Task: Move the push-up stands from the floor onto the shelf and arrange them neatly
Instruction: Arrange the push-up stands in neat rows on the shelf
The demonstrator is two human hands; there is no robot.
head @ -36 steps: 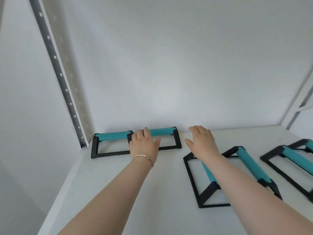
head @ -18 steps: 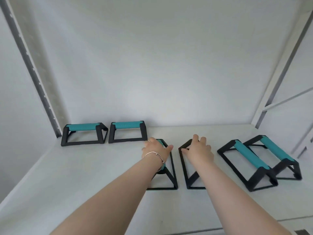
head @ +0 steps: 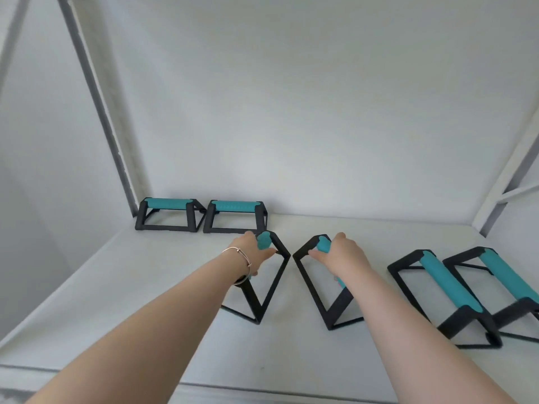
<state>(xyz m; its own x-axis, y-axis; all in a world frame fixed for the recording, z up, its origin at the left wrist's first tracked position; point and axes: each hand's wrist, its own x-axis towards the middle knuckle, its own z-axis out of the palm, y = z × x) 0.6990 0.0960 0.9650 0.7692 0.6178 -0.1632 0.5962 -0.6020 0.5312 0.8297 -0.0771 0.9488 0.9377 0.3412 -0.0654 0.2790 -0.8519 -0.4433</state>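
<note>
I count six push-up stands on the white shelf (head: 122, 290), all black frames with teal grips. Two sit at the back left corner against the rear wall: the corner stand (head: 167, 214) and the second stand (head: 235, 216) just beside it, both with their grips running along the back edge. Their frames look to be touching or nearly so; I cannot tell which.

In the middle of the shelf are the two I have hold of. My left hand (head: 256, 252) is clenched around the grip of the left middle stand (head: 269, 287), its teal end showing above my fingers. A thin bracelet (head: 240, 262) circles that wrist. My right hand (head: 342, 258) is wrapped around the grip of the right middle stand (head: 318, 287), fingers closed over the teal bar. These two stands point their grips toward the back wall, and their far corners come close together between my hands without quite meeting. Whether either frame is lifted off the surface I cannot tell.

Toward the right edge stand the last two: the fifth stand (head: 450, 287) and the sixth stand (head: 507, 275), side by side, angled, grips running from back to front. Their frames overlap in view near the front. The sixth is cut off by the picture's right edge.

Both my forearms reach in from the front edge of the shelf.
</note>
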